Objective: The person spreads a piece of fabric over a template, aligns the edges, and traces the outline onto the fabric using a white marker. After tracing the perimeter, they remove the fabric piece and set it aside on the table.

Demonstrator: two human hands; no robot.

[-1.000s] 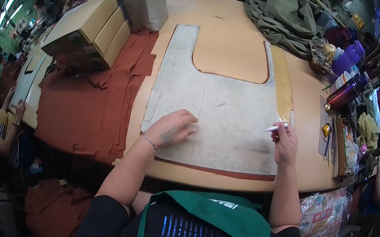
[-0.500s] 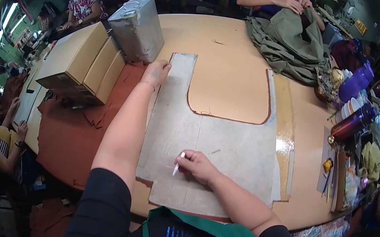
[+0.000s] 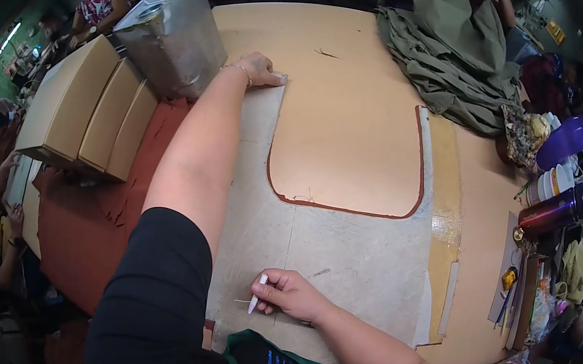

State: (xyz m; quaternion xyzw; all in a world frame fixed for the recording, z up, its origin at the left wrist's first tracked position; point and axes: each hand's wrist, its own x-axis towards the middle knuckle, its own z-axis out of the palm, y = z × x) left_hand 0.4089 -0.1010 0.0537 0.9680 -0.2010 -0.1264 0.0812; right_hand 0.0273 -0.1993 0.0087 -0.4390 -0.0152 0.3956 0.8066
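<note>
A large grey U-shaped pattern board (image 3: pixel 354 264) lies flat on the table, with rusty-red material showing along its inner edge. My left hand (image 3: pixel 253 70) is at the far end of the board's left arm. Its fingers close over the edge near the corner, and some of them are hidden. Low over the board's near part, my right hand (image 3: pixel 295 297) grips a white pen (image 3: pixel 258 295) between thumb and fingers, its tip pointing down. Reddish-brown material (image 3: pixel 77 242) spreads out left of the board, partly behind my left arm.
Cardboard boxes (image 3: pixel 70 101) and a metal can (image 3: pixel 178 38) stand at the left. Olive cloth (image 3: pixel 448 55) is heaped at the far right, near a person. A purple container (image 3: pixel 566 141), a dark tumbler (image 3: pixel 556 209) and tools line the right side. Other people work at the left.
My left hand has moved away from me along the board's left arm to its far corner. My right hand still holds the pen over the near part. The camera view has shifted.
</note>
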